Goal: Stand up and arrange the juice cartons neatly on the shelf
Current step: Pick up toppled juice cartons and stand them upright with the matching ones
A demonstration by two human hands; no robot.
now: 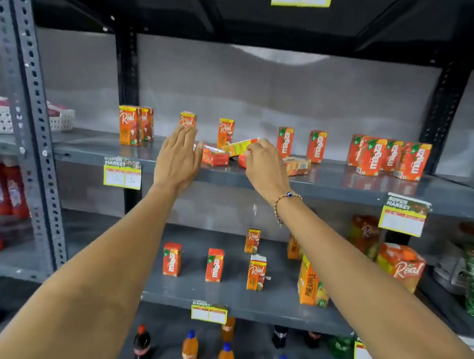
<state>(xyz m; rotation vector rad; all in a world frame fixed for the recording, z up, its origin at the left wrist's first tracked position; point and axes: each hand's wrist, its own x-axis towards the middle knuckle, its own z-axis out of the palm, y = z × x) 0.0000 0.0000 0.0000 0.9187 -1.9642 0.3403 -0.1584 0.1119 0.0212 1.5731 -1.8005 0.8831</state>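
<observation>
On the upper shelf (pixel 258 182), several small juice cartons (pixel 242 146) lie toppled in a loose heap at the middle, between upright ones to the left and right. The right hand (pixel 264 164) reaches into the heap, its fingers curled, seemingly around a fallen carton, though blur hides the contact. The left hand (pixel 177 159) hovers flat, fingers straight and together, holding nothing, just left of the heap. Best lift one carton clear, set it upright on its base, and steady neighbours with the flat hand. The cartons are glossy printed cardboard, slim rectangular blocks; the shelf is smooth grey metal.
</observation>
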